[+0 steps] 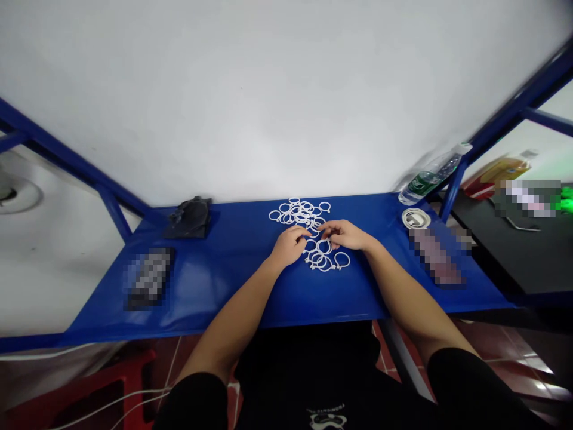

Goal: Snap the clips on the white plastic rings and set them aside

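Note:
Several white plastic rings, like curtain rings with small eyelets, lie on the blue table in two groups. The far pile (pixel 298 210) is tangled near the wall. A nearer group (pixel 320 261) is spread in front of my hands. Between the groups, my left hand (pixel 290 245) has its fingers curled at the left edge of the near rings; what its fingertips hold is too small to make out. Opposite it, my right hand (pixel 344 235) is bent inward, index finger stretched toward the far pile, thumb and other fingers closed at the edge of a white ring (pixel 323 246).
A black bag (pixel 190 218) and a blurred dark object (pixel 151 278) lie on the left of the blue table (pixel 215 275). On the right are a leaning water bottle (pixel 432 176), a white roll (pixel 415 219) and a blurred pinkish object (pixel 436 257). Blue frame bars flank both sides.

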Available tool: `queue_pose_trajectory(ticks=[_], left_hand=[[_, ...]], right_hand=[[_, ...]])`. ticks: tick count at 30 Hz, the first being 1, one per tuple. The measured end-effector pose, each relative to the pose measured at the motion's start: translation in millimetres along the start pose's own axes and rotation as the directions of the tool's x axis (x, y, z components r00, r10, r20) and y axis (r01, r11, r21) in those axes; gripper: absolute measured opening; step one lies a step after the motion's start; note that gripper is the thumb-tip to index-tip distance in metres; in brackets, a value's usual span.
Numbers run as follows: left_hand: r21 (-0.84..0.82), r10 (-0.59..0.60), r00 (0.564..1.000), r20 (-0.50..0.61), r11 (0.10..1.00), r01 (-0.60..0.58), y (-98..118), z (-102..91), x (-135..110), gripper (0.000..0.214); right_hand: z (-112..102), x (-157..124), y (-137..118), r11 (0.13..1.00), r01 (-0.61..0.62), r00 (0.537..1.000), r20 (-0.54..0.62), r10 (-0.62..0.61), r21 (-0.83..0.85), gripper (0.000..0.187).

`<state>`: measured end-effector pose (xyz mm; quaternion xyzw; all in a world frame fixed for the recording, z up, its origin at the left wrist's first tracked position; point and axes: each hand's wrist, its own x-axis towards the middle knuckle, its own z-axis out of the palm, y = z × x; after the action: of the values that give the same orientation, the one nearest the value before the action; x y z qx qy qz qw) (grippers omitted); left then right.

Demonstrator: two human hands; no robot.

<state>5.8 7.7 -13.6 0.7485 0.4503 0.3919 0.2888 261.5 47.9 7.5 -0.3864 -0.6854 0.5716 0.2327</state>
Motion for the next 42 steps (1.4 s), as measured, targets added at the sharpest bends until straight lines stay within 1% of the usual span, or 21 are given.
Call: queue_pose_trajectory(ticks=[2,3,6,7,10,11,12,14,16,18,20,23,25,29,31,32,34,37,39,40,42], left_hand=[[0.059,0.002,1.000,0.003,0.998,-0.003,-1.6,-1.8,0.4,0.039],[0.082,0.004,1.000,0.016,0.997,-0.005,-2.0,-2.3,0.3,0.039],[0.116,0.019,0.997,0.069,0.993,-0.027,-1.2,-1.7,-0.9,0.038],[0.119,0.033,0.996,0.086,0.992,-0.043,-0.6,-0.9,-1.4,0.037],[0.132,0.081,0.989,0.121,0.986,-0.097,1.1,1.4,-2.4,0.037],[0.141,0.094,0.987,0.129,0.984,-0.112,1.3,1.9,-2.6,0.037],[0.151,0.105,0.985,0.137,0.981,-0.125,1.3,2.2,-2.7,0.037],[0.163,0.127,0.980,0.153,0.975,-0.152,1.1,2.6,-2.8,0.036],[0.160,0.155,0.973,0.169,0.970,-0.182,0.9,3.3,-2.9,0.036],[0.155,0.184,0.966,0.183,0.965,-0.213,0.8,4.5,-3.0,0.035],[0.160,0.205,0.959,0.195,0.958,-0.237,0.8,5.8,-3.0,0.033],[0.178,0.212,0.953,0.214,0.951,-0.252,1.2,6.8,-3.2,0.031],[0.180,0.189,0.955,0.228,0.956,-0.232,1.7,6.6,-3.7,0.030],[0.140,0.140,0.960,0.245,0.974,-0.177,3.1,6.2,-5.6,0.031],[0.129,0.132,0.968,0.213,0.978,-0.162,3.7,5.4,-6.1,0.032],[0.132,0.129,0.976,0.173,0.979,-0.153,3.9,4.6,-6.0,0.032],[0.135,0.117,0.992,0.049,0.983,-0.123,3.8,2.2,-5.2,0.030],[0.079,0.059,0.988,-0.143,0.996,-0.048,2.4,-2.1,-3.0,0.031],[0.011,0.020,0.983,-0.185,1.000,-0.018,0.9,-3.7,-1.8,0.034],[-0.018,0.024,0.983,-0.182,0.999,-0.027,0.4,-3.9,-1.4,0.035],[-0.056,0.073,0.981,-0.177,0.995,-0.084,0.0,-3.4,-1.0,0.034]], right_hand=[[-0.5,1.2,-0.5,0.996,-0.042,0.999,0.035,0.039,0.079,0.057],[-1.0,1.9,-0.3,0.994,-0.050,0.999,0.020,0.048,0.095,0.053],[-1.0,3.7,0.8,0.997,-0.036,0.995,-0.086,0.042,0.073,0.042],[0.2,3.8,1.2,0.998,-0.034,0.995,-0.094,0.040,0.062,0.041],[7.0,3.6,1.8,0.999,-0.031,1.000,-0.002,0.031,0.039,0.048],[9.4,3.8,2.0,1.000,-0.013,1.000,0.008,0.013,0.016,0.047],[11.4,4.3,2.2,0.999,0.020,1.000,-0.014,-0.020,-0.031,0.044],[13.6,5.9,2.9,0.971,0.104,0.983,-0.129,-0.134,-0.215,0.035],[14.2,8.0,3.4,0.882,0.159,0.941,-0.203,-0.272,-0.444,0.037],[15.0,9.8,3.4,0.777,0.184,0.918,-0.179,-0.355,-0.602,0.049],[17.0,10.9,3.0,0.706,0.200,0.920,-0.116,-0.373,-0.679,0.059],[19.7,11.7,3.2,0.642,0.194,0.934,-0.061,-0.352,-0.742,0.055],[19.7,12.2,4.5,0.626,0.174,0.942,-0.056,-0.330,-0.760,0.048],[16.0,13.5,8.2,0.632,0.163,0.945,-0.064,-0.321,-0.758,0.037],[14.7,13.5,8.3,0.640,0.181,0.938,-0.063,-0.340,-0.747,0.034],[14.5,13.1,7.4,0.651,0.186,0.932,-0.077,-0.353,-0.736,0.035],[15.7,11.4,4.0,0.700,0.182,0.914,-0.143,-0.379,-0.691,0.042],[21.5,7.3,-3.8,0.802,0.208,0.887,-0.238,-0.396,-0.560,0.056],[27.7,4.5,-8.9,0.836,0.269,0.882,-0.227,-0.414,-0.478,0.057],[31.1,3.3,-11.1,0.841,0.303,0.880,-0.207,-0.427,-0.448,0.054],[37.1,1.6,-14.9,0.841,0.362,0.875,-0.165,-0.455,-0.401,0.046]])
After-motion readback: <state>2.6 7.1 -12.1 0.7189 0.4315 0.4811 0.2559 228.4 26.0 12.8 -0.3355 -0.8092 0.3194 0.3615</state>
